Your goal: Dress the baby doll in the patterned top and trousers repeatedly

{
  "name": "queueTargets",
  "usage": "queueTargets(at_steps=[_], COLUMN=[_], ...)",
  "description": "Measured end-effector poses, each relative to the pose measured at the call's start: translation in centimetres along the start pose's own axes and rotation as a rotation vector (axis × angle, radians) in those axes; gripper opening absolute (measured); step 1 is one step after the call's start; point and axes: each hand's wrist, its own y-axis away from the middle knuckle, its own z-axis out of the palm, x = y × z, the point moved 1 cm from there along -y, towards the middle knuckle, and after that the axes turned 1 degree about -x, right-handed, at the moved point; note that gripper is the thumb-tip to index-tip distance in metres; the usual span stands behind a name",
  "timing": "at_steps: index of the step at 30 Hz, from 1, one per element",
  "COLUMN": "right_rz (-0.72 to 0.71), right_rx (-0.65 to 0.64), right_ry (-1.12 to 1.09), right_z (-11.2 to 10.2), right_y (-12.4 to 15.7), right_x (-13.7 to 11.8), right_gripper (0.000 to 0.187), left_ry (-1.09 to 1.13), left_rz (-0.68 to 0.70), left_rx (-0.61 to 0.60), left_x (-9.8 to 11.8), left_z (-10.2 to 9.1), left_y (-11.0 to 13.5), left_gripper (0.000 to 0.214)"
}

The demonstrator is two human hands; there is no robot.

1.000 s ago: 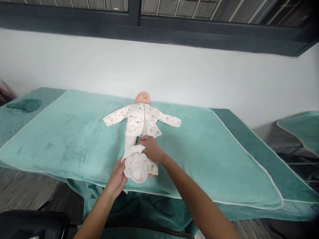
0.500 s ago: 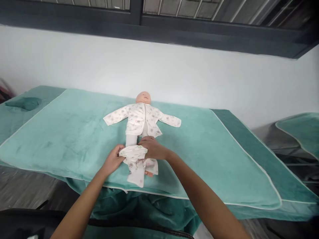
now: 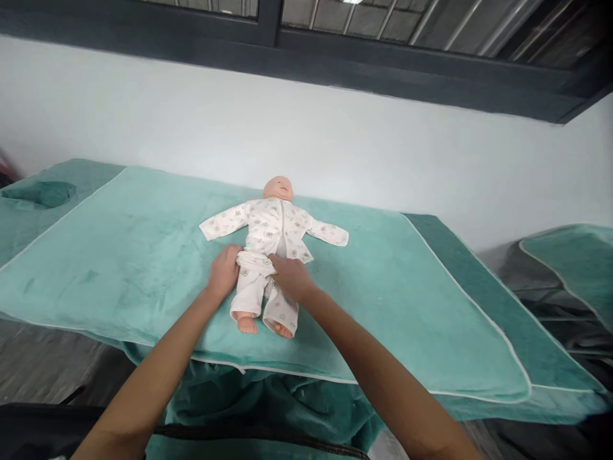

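A baby doll [image 3: 278, 188] lies on its back, head toward the wall, feet toward me. It wears a white printed jacket [image 3: 262, 223] with both sleeves spread wide. White printed pants [image 3: 249, 291] cover its legs, and both feet stick out of the leg openings. My left hand [image 3: 224, 271] is closed on the waistband at the doll's hip on the left. On the other side, the fingers of my right hand [image 3: 290, 275] pinch the waistband near the middle. The band is bunched just below the jacket hem.
The doll rests on a padded bed with a green plush cover [image 3: 407, 300] edged in white piping. A face hole [image 3: 41, 193] opens at the bed's left end. Behind stands a white wall [image 3: 191, 121] below a dark window frame [image 3: 335, 57]. Another green-covered bed [image 3: 575, 262] is at right.
Both hands have drawn the pants up the doll's legs, from about the knees to the hips. The foot on the left now shows below its pant leg.
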Motion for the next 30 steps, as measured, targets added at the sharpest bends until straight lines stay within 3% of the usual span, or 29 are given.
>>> queueTargets(at_steps=[4, 9, 12, 14, 16, 21, 24, 27, 30], right_rz=[0.080, -0.091, -0.078, 0.052, 0.149, 0.246, 0.231, 0.189, 0.204], right_rx=[0.070, 0.094, 0.310, 0.519, 0.594, 0.359, 0.338, 0.359, 0.456], right_ry=[-0.191, -0.716, -0.947, -0.881, -0.689, -0.279, -0.197, -0.439, -0.948], right_z=[0.5, 0.4, 0.1, 0.2, 0.3, 0.3, -0.3, -1.0, -1.2], right_y=[-0.6, 1.1, 2.4, 2.6, 2.2, -0.4, -1.3, -1.1, 0.5], right_x=[0.9, 2.4, 3.9, 4.8, 5.2, 3.7, 3.2, 5.4, 10.4], right_gripper=[0.037, 0.030, 0.027, 0.026, 0.026, 0.022, 0.019, 0.022, 0.026], left_ry=[-0.007, 0.538, 0.727, 0.648, 0.480, -0.125, -0.356, -0.315, -0.072], left_rz=[0.021, -0.151, -0.211, -0.235, -0.190, 0.148, 0.182, 0.105, -0.135], left_rx=[-0.076, -0.118, -0.064, -0.011, -0.017, -0.248, -0.229, -0.119, 0.110], left_x=[-0.4, -1.6, -1.6, -0.9, 0.6, 5.4, 7.1, 6.7, 3.8], left_z=[0.2, -0.6, -1.6, -1.9, -1.6, 0.2, 0.7, 0.0, -1.8], left_y=[-0.5, 0.2, -0.4, -1.5, -3.0, -5.2, -4.8, -4.7, -5.2], left_gripper=[0.022, 0.028, 0.023, 0.025, 0.025, 0.043, 0.033, 0.010, 0.016])
